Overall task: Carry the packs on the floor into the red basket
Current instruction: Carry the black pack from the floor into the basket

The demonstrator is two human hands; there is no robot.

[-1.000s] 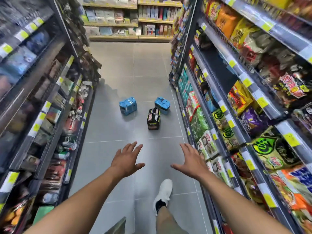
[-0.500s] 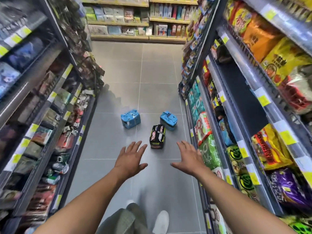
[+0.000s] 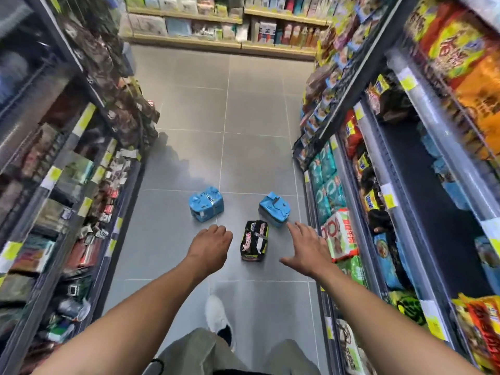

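Three packs lay on the grey floor tiles in the aisle: a black pack [image 3: 254,240] nearest me, a blue pack [image 3: 206,203] beyond it on the left, and another blue pack [image 3: 274,208] just beside the black one on the right; the red basket was nowhere in view. My left hand [image 3: 209,247] hung above the floor with its fingers curled under and holding nothing, and my right hand [image 3: 307,251] was spread open, also empty. I judged the black pack best taken first, squarely by both sides so the soft wrapper would not sag.
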